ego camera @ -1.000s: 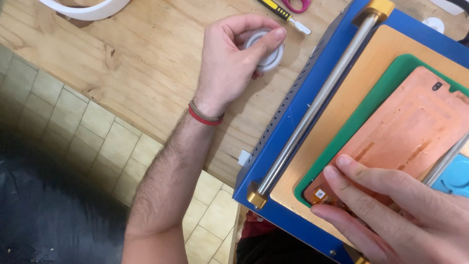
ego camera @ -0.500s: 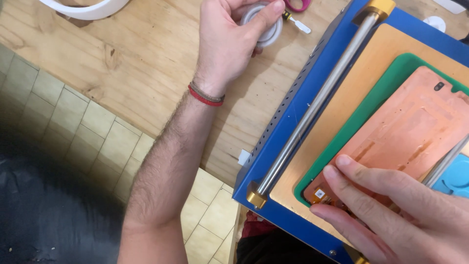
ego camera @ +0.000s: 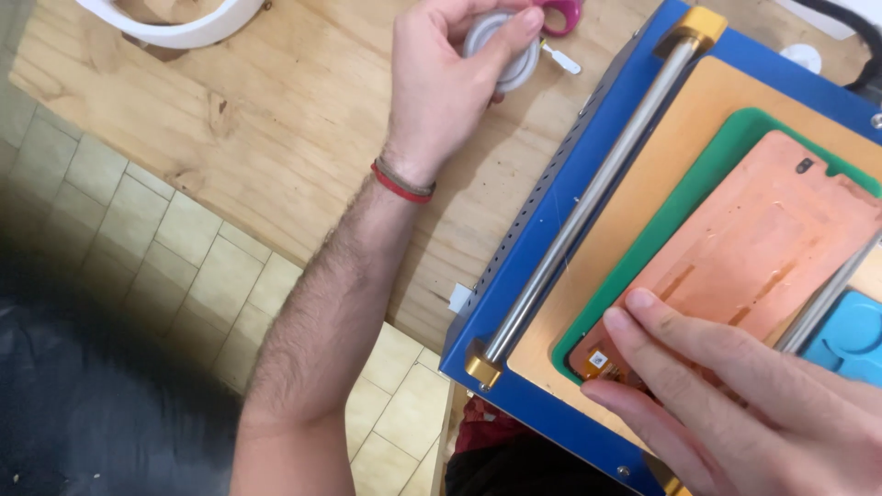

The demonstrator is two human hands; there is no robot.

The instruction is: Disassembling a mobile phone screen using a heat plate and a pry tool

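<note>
near the far edge of the wooden desk, left hand curled around a small white round spool, thumb over its top and fingers wrapped beneath, lifted just clear of the wood or barely resting on it; cannot tell which. red band worn at that wrist. just beyond the spool, a pink-handled tool with a pale tip lying on the desk, mostly cut off by the frame. at the far left corner, part of a white ring-shaped object. along the right side of the desk, a blue machine with a steel roller bar held between brass end blocks. on its tan bed, a green mat, and on that mat a copper-coloured phone panel, lying flat with a small orange flex part at its near corner. right hand spread flat, fingers together and pressing on the near end of the panel, gripping nothing. judged by how things lie: panel already seated on the mat and pinned in place, spool in hand but nothing drawn out from it that can be seen, so whatever is done with the spool at the panel apparently not yet begun. a blue moulded piece just beside the panel at the right edge.
</note>
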